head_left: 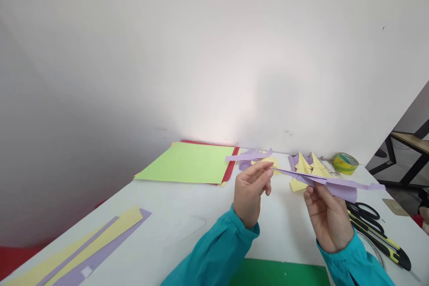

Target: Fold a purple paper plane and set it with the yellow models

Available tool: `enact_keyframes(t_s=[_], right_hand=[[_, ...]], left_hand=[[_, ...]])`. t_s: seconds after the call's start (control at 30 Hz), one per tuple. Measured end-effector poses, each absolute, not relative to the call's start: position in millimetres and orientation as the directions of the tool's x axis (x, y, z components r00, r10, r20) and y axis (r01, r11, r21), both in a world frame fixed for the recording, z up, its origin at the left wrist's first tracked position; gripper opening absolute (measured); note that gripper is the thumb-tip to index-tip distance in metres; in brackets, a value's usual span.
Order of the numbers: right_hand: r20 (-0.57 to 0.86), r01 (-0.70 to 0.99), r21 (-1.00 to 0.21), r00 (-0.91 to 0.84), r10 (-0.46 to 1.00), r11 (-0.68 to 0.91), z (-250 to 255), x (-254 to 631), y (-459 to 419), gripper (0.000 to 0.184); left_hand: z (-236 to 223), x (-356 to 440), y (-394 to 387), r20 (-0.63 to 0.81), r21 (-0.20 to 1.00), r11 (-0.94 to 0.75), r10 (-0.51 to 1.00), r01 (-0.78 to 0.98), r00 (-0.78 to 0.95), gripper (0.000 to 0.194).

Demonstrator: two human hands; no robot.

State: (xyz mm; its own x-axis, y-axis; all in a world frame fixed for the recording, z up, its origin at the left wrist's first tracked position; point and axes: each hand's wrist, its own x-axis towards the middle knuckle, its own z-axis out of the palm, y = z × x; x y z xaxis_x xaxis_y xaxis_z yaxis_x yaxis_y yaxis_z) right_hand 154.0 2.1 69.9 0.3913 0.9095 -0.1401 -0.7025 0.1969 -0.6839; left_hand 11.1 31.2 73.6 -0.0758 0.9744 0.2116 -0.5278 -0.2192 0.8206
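A folded purple paper piece [335,185] is held up above the table, seen nearly edge-on, with long narrow ends and a curled flap underneath. My right hand [326,216] pinches it from below between thumb and fingers. At its pointed left end, the thumb and forefinger of my left hand [251,194] close on the tip. Behind it stand yellow folded paper cones [310,165] beside more purple paper. Another purple folded piece [251,157] with yellow parts lies near the wall, beyond my left hand.
Light green sheets [187,163] lie over red ones at the back. Yellow and purple strips [97,246] are at front left. On the right are a tape roll [345,163], black scissors [365,214] and a utility knife [382,239]. A green mat [281,272] lies in front.
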Motion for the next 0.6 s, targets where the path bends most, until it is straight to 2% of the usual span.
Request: enact_keyframes(t_s=[0.17, 0.3, 0.43, 0.6], right_hand=[[-0.242, -0.762, -0.644, 0.292, 0.925, 0.072, 68.7, 153.7, 3.2, 0.020], [-0.305, -0.810, -0.586, 0.210, 0.929, -0.009, 67.0, 153.4, 4.6, 0.023], [-0.350, -0.842, -0.538, 0.185, 0.918, -0.035, 67.0, 151.7, 5.2, 0.027], [-0.370, -0.848, -0.528, 0.185, 0.910, -0.042, 66.8, 151.1, 5.5, 0.027]], left_hand=[[74.4, 11.3, 30.7, 0.265, 0.827, -0.274, 0.960, -0.491, -0.090, 0.019], [73.3, 11.7, 30.2, 0.361, 0.837, -0.378, 0.925, -0.396, -0.121, 0.011], [72.2, 11.9, 29.4, 0.437, 0.833, -0.461, 0.887, -0.307, -0.149, 0.006], [70.8, 10.7, 30.1, 0.465, 0.839, -0.488, 0.873, -0.239, -0.149, 0.008]])
